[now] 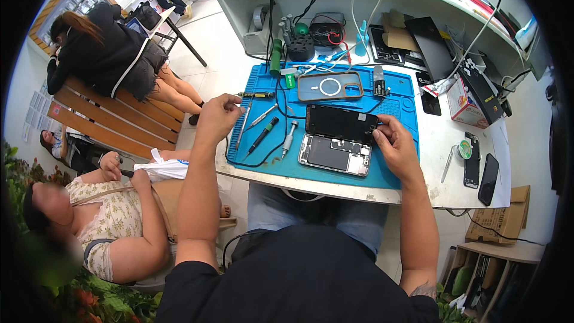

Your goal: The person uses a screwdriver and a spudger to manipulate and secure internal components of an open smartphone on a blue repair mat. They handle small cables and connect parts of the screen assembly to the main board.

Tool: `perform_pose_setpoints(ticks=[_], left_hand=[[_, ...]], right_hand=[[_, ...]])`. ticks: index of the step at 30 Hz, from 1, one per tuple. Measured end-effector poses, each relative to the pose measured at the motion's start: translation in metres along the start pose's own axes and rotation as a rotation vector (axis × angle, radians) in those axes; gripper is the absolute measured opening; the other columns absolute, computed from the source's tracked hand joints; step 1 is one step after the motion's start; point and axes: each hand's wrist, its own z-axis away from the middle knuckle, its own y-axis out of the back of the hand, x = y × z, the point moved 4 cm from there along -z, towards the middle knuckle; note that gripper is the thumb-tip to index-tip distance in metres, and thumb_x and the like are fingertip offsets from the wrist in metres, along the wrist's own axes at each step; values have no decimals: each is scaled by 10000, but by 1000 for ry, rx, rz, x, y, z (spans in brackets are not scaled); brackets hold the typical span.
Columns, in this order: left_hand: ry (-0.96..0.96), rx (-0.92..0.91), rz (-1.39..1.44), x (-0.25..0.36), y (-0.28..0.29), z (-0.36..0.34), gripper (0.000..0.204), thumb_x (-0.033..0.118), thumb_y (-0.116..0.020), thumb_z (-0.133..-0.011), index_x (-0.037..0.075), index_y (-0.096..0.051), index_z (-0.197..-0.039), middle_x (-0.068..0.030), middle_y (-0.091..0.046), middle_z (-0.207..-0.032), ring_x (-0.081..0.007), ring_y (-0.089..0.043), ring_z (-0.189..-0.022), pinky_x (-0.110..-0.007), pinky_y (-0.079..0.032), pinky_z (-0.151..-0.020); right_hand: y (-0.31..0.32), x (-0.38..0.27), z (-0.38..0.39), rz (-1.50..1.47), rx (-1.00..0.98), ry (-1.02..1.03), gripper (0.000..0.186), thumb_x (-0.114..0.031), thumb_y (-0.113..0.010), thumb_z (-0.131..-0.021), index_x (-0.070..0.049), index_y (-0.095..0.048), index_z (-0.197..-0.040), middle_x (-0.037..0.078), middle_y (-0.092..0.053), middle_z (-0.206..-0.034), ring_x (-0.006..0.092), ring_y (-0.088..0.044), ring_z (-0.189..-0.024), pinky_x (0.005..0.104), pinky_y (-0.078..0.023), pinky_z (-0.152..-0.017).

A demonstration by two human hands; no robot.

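Note:
An opened phone point(326, 154) lies on the blue mat point(385, 170), its battery and inner parts bare. Its dark screen point(335, 122) is tilted up along the far side of the body. My right hand point(396, 145) grips the screen's right edge between thumb and fingers. My left hand point(222, 113) hovers over the mat's left edge, fingers curled in a pinch; anything between them is too small to make out. Close to its fingertips lie a yellow-and-black screwdriver point(257, 94) and a slim silver tool point(241, 131). Tweezers point(263, 116), a black-green screwdriver point(262, 136) and a grey screwdriver point(289, 139) lie between hand and phone.
Behind the opened phone rests a phone case point(311, 91) with a white ring. A black cable point(281, 98) runs across the mat. Two phones point(488, 179) point(472, 158) and a small green-lidded tub point(464, 149) are at right. A seated person point(122, 221) is close on my left.

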Motion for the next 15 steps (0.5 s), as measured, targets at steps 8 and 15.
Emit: perform_pose_setpoints(ticks=[8, 15], left_hand=[[20, -74, -68, -3, -20, -5, 381, 186, -846, -884, -1, -841, -1217, -147, -834, -887, -240, -818, -823, -349, -631, -787], [-149, -140, 512, 32, -13, 23, 258, -1, -749, -1009, -45, -727, -1263, -39, -731, -1008, -71, -668, -812, -205, -543, -727]], right_hand=[[7, 5, 4, 65, 51, 17, 322, -52, -699, -1088, 52, -652, -1390, 120, -793, -1071, 127, -708, -984, 300, -570, -888], [1, -4, 0, 21, -18, -12, 334, -52, -695, -1090, 62, -640, -1399, 141, -812, -1033, 141, -719, -907, 319, -576, -843]])
